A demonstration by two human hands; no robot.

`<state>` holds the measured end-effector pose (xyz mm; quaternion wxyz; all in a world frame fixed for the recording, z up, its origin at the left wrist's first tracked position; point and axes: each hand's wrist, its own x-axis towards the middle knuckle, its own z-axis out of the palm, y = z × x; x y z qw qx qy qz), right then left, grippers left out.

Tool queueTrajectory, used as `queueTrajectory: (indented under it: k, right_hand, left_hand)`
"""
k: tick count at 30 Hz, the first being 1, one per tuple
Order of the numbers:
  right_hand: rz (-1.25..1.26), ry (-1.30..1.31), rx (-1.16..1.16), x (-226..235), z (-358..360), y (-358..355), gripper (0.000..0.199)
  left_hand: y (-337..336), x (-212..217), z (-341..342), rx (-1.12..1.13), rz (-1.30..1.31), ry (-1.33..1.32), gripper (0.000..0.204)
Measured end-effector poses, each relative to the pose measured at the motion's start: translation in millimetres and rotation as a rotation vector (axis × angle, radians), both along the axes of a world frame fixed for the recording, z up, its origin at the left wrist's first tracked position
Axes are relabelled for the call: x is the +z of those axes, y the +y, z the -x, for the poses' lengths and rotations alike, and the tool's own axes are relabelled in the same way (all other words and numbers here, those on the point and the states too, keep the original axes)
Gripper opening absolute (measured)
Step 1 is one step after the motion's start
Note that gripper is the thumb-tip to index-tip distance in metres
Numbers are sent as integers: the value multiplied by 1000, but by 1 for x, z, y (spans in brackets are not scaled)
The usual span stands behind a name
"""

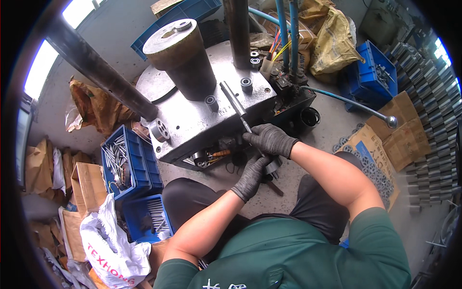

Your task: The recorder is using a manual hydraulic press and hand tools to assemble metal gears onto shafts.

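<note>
A long steel shaft [233, 100] slants from above the press table down to my hands. My right hand [273, 139], in a dark grey knit glove, is closed round its lower part. Just below, my left hand [251, 178], gloved alike, is closed on a short metal cylinder [273, 166]; the fingers hide part of it, and I cannot tell whether the shaft runs into it. Beyond the hands, the steel press table [192, 129] bears a thick ram-like column [188, 67], a small bearing [246, 85], another ring-shaped part [211, 103] and a holed metal disc [160, 130].
Blue crates of metal rods [137, 164] [129, 219] stand at the left, near a white sack [108, 245]. At the right are a ball-ended lever [392, 121], cardboard [404, 132] with flat metal rings [373, 168], stacked metal cylinders [426, 125] and a blue bin [370, 72].
</note>
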<state>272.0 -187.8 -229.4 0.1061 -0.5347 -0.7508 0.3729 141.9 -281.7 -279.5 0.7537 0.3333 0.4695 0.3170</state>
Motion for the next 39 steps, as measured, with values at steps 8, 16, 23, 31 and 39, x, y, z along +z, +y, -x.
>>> queueTrajectory:
  k: [8,16,23,31,39]
  right_hand:
    - [88,28,-82,3,1,1,54]
    - [128,219,-164,-3,-2,2,54]
    - [289,606,-206,-19,-6,14,68]
    - [45,528,-245,-9,-7,-18,56]
    - [-364,565,61,36,-18,-57,69]
  left_hand:
    - [3,2,6,-16,-26,7,39]
    - [16,2,8,37,-63,-99,41]
    - [38,-7,21,34,-41,-199,44]
    - [20,10,12,-5,-198,-50,42]
    - [5,-4,30,58,-789,189,56]
